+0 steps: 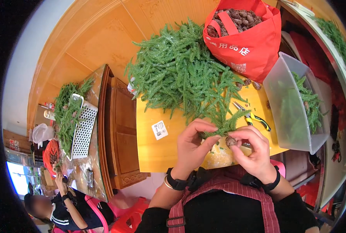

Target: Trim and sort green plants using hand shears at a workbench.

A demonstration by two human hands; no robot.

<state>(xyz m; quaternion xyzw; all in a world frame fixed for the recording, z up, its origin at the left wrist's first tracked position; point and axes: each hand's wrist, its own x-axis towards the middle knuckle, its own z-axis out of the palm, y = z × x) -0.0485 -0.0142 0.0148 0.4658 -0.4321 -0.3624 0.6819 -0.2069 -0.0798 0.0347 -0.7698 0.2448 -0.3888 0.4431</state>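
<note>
Over the front of a yellow table [153,153], my left hand [194,145] is closed, its thumb and fingers pinching the base of a green artificial pine sprig [226,123]. Right beside it, my right hand [254,149] is closed on a small brown pine cone [230,141], held against the sprig's lower end. The sprig's needles fan out away from me. Beyond my hands lies a large heap of green pine sprigs [173,66]. Pliers [260,119] with yellow-and-black handles rest to the right of the sprig.
A red bag [244,50] full of pine cones stands at the back right. Beside it is a clear plastic bin [285,105] holding sprigs. A white label [159,130] lies on the table. Leftward, a person [70,209] sits by another table with a white basket [85,130].
</note>
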